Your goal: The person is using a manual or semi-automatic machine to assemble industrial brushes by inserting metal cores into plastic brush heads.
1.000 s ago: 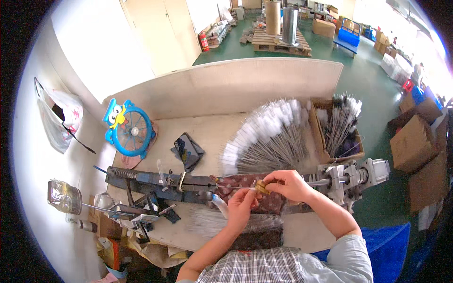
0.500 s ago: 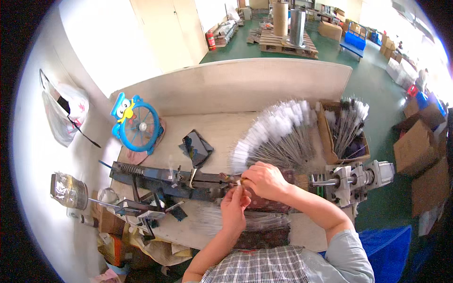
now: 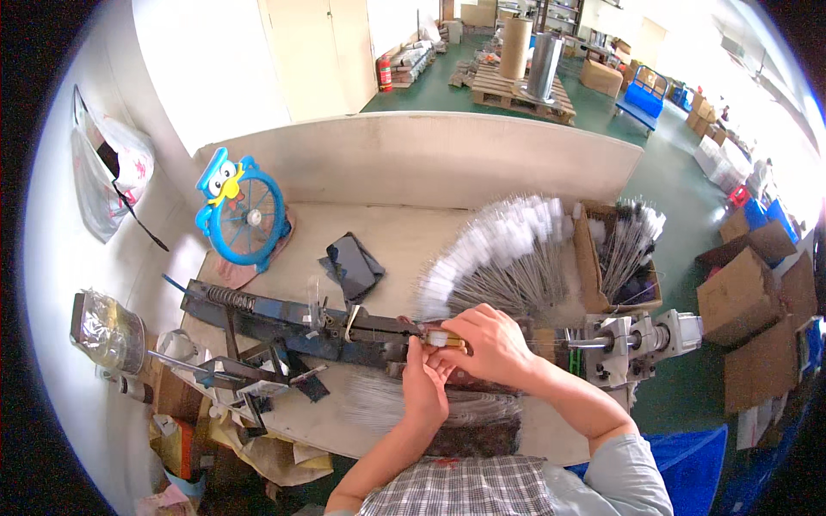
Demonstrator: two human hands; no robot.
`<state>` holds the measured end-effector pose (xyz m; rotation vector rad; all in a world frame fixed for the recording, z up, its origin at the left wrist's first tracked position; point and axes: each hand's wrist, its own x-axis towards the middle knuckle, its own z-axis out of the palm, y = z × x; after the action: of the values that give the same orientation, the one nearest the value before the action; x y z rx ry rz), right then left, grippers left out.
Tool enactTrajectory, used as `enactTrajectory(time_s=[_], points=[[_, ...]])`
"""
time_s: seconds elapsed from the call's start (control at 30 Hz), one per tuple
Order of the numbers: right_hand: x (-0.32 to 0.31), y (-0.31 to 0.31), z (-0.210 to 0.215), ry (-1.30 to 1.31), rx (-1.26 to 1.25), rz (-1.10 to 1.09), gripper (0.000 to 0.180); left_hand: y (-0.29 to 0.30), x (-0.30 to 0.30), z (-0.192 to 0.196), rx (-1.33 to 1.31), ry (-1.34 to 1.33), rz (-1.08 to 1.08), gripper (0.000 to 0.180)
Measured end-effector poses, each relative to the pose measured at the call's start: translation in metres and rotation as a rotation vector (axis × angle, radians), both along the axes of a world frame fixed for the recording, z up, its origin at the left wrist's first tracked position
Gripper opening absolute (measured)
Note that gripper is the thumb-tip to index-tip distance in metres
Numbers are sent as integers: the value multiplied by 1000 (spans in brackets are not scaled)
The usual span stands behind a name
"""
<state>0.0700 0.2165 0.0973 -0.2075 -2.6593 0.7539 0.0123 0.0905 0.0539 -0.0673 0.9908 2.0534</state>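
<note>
At the middle of the bench, my right hand [image 3: 492, 346] closes its fingers and thumb round a small piece with a white top and yellowish sides [image 3: 444, 339]. My left hand [image 3: 425, 383] comes up from below, its fingertips pinched together against the near end of this piece; what they grip is hidden. Both hands meet at the right end of a long dark metal fixture [image 3: 370, 325]. Below them lies a bundle of thin wires [image 3: 387, 402]. Just beyond, white brushes with twisted wire stems [image 3: 495, 245] are fanned out on the bench.
A cardboard box [image 3: 592, 267] of dark and white brushes stands at the right, behind a motor-driven metal chuck [image 3: 641, 340]. A blue cartoon-headed fan [image 3: 249, 219] and a black phone [image 3: 351, 265] sit at the left. A low board [image 3: 413, 155] edges the bench's far side.
My hands have drawn closer together, and the small white and yellowish piece now shows between them. The whole view has shifted slightly with my head.
</note>
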Motion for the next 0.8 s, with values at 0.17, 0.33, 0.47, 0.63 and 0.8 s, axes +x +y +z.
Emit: enactTrajectory(time_s=[0.17,0.33,0.47,0.63,0.8], points=[[-3,-12,-11,146,169,-101,33,8,5,-7,-15,-80,198,30],[7,2,-14,286,233,-25,27,12,7,-17,39,-1,177,13],[5,1,-13,258,284,31,24,11,6,-22,56,-9,263,9],[14,6,-14,288,238,3,22,12,7,-16,-9,30,215,10],[2,-5,-7,261,228,39,22,9,8,-12,69,0,233,9]])
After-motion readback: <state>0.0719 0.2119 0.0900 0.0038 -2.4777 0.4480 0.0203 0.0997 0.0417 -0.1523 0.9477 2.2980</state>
